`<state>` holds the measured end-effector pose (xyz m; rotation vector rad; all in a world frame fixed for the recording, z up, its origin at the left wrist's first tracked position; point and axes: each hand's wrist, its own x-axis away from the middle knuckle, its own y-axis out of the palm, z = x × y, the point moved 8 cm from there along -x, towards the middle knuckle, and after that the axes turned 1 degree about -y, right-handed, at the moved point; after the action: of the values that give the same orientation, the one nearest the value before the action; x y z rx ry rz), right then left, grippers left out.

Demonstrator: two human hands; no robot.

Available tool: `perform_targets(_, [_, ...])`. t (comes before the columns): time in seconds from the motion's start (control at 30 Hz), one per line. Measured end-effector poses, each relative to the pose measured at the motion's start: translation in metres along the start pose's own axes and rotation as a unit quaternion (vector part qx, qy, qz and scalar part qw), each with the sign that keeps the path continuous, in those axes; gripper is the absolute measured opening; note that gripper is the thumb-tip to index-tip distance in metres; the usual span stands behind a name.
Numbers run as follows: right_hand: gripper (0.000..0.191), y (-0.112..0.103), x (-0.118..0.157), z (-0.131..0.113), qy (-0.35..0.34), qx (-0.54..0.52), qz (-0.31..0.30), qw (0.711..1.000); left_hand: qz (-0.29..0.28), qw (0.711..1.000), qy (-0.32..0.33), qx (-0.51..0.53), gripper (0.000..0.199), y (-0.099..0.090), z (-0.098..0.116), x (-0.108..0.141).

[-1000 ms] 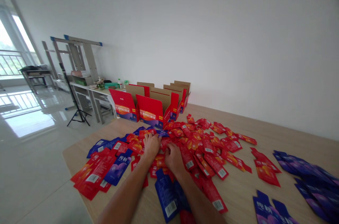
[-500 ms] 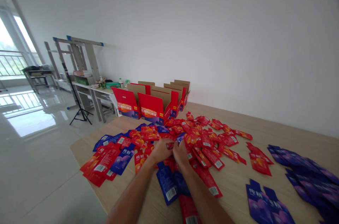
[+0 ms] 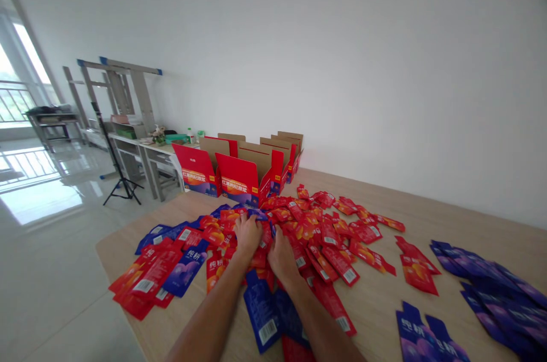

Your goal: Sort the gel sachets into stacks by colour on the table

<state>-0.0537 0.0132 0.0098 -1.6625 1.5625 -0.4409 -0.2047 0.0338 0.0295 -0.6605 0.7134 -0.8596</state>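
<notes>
Nearest me, a blue pouch with a barcode (image 3: 262, 316) lies on the wooden table (image 3: 371, 322) between my forearms, overlapping other pouches. To the near right I have a pair of blue pouches (image 3: 427, 339), with a blue stack (image 3: 504, 310) farther right. Two overlapping red pouches (image 3: 416, 268) lie between that stack and the heap. To the left, red pouches fan out (image 3: 149, 279), with a blue pouch (image 3: 187, 268) lying over their right side.

In the middle, my right hand (image 3: 282, 253) has its fingers curled in at the heap of red pouches (image 3: 320, 225), beside a bit of blue; I can't tell whether it grips anything. Just left of it, my left hand (image 3: 249, 234) is partly open, fingers bent down onto pouches; its hold is unclear to me too.

Beyond the heap I see red cartons (image 3: 239, 179) with raised flaps. Off to the far left are a black tripod (image 3: 122, 179), a side table (image 3: 160, 148) and a grey metal frame (image 3: 141, 94).
</notes>
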Motion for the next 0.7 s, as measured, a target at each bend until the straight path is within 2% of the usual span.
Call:
perform_targets(0.13, [0.057,0.003,-0.007,0.005,0.013,-0.009,0.000,1.000,0.006,0.998,-0.040,-0.053,0.032,0.006,-0.007,-0.021])
perform_targets(0.27, [0.056,0.004,-0.012,0.011,0.016,-0.044,0.006,0.999,-0.001,0.998,-0.040,-0.038,0.024,0.014,-0.011,-0.037])
perform_targets(0.4, [0.050,0.002,-0.016,0.015,0.042,-0.075,0.009,0.996,0.019,0.999,-0.032,-0.004,0.024,0.011,-0.010,-0.039])
perform_targets(0.53, [0.049,0.001,-0.020,0.020,0.085,-0.141,0.005,0.986,0.056,0.997,-0.012,0.045,0.047,-0.001,-0.002,-0.013])
perform_targets(0.6, [0.055,-0.001,-0.019,0.020,0.097,-0.179,0.014,0.979,0.078,0.987,0.005,0.137,0.062,-0.011,0.005,0.010])
perform_targets(0.63, [0.058,-0.002,-0.018,0.019,0.104,-0.205,0.018,0.973,0.074,0.983,0.017,0.165,0.064,-0.015,0.010,0.023])
perform_targets(0.7, [0.060,-0.002,-0.014,0.014,0.118,-0.272,0.014,0.955,0.054,0.979,0.044,0.192,0.055,-0.023,0.023,0.050])
